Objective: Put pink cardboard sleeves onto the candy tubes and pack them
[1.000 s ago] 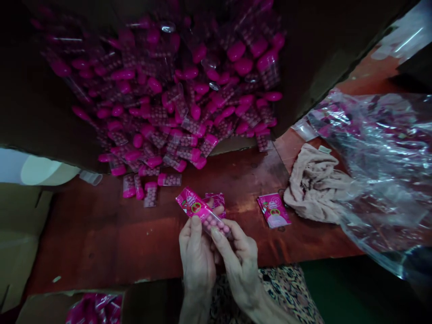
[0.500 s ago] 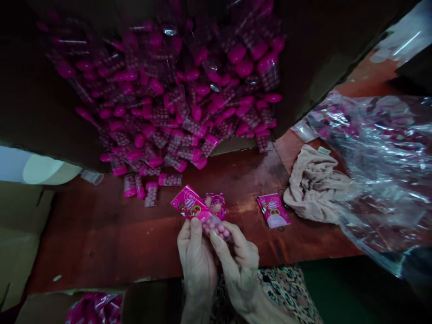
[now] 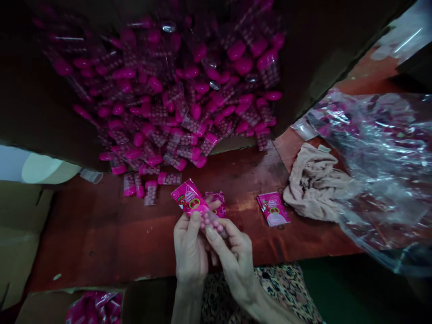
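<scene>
Head view, as I am watching from afar: the left hand [image 3: 189,256] and right hand [image 3: 234,263] are pinching a clear candy tube [image 3: 211,220] with a pink card top above the bench [image 3: 101,234], both sets of fingers [image 3: 212,236] closing narrowly around its pink beads. A second pink packet [image 3: 216,202] is lying just behind them, a third packet [image 3: 273,209] is resting nearby, and a heap of tubes [image 3: 158,90] is filling a cardboard carton [image 3: 303,58]. A beige cloth [image 3: 315,184] and a crumpled plastic bag [image 3: 381,166] are lying to the right.
</scene>
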A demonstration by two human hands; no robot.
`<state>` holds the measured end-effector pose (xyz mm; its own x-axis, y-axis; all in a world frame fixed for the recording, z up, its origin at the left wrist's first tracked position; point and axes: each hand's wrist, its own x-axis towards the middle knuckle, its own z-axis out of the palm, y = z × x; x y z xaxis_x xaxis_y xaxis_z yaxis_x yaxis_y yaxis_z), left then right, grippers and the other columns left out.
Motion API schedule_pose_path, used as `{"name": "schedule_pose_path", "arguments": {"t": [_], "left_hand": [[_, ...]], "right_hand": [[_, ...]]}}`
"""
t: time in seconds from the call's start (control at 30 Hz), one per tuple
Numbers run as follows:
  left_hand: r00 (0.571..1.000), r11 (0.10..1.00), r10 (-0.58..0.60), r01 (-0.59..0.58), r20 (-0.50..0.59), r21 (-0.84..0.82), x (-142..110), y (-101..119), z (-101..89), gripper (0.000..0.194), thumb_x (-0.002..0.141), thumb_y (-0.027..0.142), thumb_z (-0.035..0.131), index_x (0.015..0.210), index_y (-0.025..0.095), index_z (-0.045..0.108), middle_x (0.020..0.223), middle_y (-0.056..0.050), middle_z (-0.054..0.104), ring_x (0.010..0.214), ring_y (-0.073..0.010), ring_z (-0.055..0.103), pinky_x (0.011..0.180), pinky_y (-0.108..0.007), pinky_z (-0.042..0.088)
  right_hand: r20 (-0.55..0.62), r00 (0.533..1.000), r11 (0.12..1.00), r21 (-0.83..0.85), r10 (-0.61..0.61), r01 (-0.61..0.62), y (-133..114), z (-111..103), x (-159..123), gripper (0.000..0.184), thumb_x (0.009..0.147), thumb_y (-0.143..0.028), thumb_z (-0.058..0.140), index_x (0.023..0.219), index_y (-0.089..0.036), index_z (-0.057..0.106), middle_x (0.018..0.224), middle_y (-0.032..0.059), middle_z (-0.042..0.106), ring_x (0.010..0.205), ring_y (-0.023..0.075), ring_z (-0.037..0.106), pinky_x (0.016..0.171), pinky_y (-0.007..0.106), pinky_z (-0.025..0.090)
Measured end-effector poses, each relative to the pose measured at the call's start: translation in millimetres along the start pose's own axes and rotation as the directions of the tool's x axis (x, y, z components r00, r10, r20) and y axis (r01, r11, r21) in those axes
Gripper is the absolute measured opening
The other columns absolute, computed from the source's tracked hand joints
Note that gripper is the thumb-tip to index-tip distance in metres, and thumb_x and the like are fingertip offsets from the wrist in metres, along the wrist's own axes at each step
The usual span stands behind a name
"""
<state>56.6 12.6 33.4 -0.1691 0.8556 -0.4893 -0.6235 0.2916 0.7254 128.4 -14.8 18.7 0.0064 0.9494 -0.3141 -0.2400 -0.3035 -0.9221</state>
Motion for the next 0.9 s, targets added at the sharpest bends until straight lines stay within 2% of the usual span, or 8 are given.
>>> {"name": "schedule_pose_path", "arguments": {"t": [0.13,0.3,0.37,0.5,0.63,0.77,0.9], "left_hand": [[0.999,0.999,-0.043,0.043,0.017,-0.008,-3.7,-1.3,5.7,0.021,0.076,0.031,0.064,0.086,0.013,0.069,0.087,-0.012,0.073,0.075,-0.0200,0.068,0.068,-0.030,0.054],[0.997,0.998,-0.059,0.059,0.052,-0.013,0.4,0.6,0.1,0.021,0.075,0.031,0.065,0.086,0.013,0.069,0.089,-0.013,0.073,0.080,-0.0218,0.067,0.071,-0.032,0.054],[0.998,0.999,-0.029,0.031,0.056,-0.035,3.6,2.6,-2.7,0.024,0.072,0.034,0.067,0.086,0.014,0.069,0.088,-0.013,0.073,0.080,-0.0221,0.067,0.071,-0.033,0.054],[0.999,0.999,-0.033,0.034,0.035,-0.033,8.2,5.1,-2.9,0.024,0.070,0.034,0.070,0.080,0.013,0.070,0.085,-0.011,0.073,0.069,-0.0191,0.067,0.069,-0.033,0.054],[0.998,0.998,-0.045,0.046,0.037,-0.045,8.9,4.1,-0.4,0.019,0.070,0.031,0.070,0.076,0.014,0.069,0.080,-0.009,0.073,0.060,-0.0161,0.066,0.067,-0.032,0.055],[0.991,0.996,-0.088,0.091,0.103,-0.021,5.0,2.1,-1.5,0.016,0.071,0.029,0.069,0.076,0.013,0.069,0.085,-0.012,0.073,0.065,-0.0186,0.067,0.066,-0.032,0.055],[0.989,0.998,-0.067,0.068,0.133,0.004,1.5,4.7,-4.5,0.015,0.072,0.029,0.067,0.069,0.014,0.068,0.089,-0.013,0.073,0.075,-0.0218,0.068,0.068,-0.032,0.055]], "right_hand": [[-0.050,0.992,0.986,-0.127,-0.117,0.110,-1.4,-0.2,-0.7,0.016,0.086,-0.031,0.052,0.087,-0.017,0.059,0.063,-0.0026,0.055,0.051,0.0074,0.050,0.049,0.016,0.043],[-0.014,0.995,0.980,-0.173,-0.101,0.097,-4.8,-6.4,4.8,0.017,0.086,-0.032,0.052,0.086,-0.016,0.059,0.052,-0.0059,0.045,0.042,0.0067,0.040,0.040,0.017,0.035],[0.008,0.994,0.977,-0.186,-0.104,0.104,-4.0,-6.2,6.1,0.018,0.086,-0.032,0.052,0.088,-0.016,0.060,0.052,-0.0055,0.047,0.041,0.0067,0.041,0.040,0.017,0.035],[0.029,0.982,0.943,-0.275,-0.187,0.187,-0.6,-2.9,6.5,0.016,0.087,-0.028,0.052,0.093,-0.017,0.060,0.066,-0.0008,0.061,0.050,0.0086,0.053,0.048,0.018,0.042],[0.052,0.961,0.899,-0.343,-0.271,0.272,-1.8,-1.7,6.7,0.011,0.087,-0.022,0.052,0.093,-0.018,0.060,0.073,0.0005,0.065,0.060,0.0109,0.061,0.058,0.018,0.046],[0.030,0.969,0.922,-0.300,-0.246,0.243,-7.7,-2.5,3.7,0.011,0.088,-0.022,0.049,0.091,-0.018,0.059,0.074,0.0006,0.065,0.063,0.0113,0.062,0.060,0.018,0.047],[0.044,0.985,0.951,-0.257,-0.168,0.174,-11.9,-3.7,0.6,0.014,0.088,-0.027,0.049,0.083,-0.018,0.058,0.067,-0.0004,0.060,0.055,0.0101,0.056,0.051,0.018,0.044]]}}
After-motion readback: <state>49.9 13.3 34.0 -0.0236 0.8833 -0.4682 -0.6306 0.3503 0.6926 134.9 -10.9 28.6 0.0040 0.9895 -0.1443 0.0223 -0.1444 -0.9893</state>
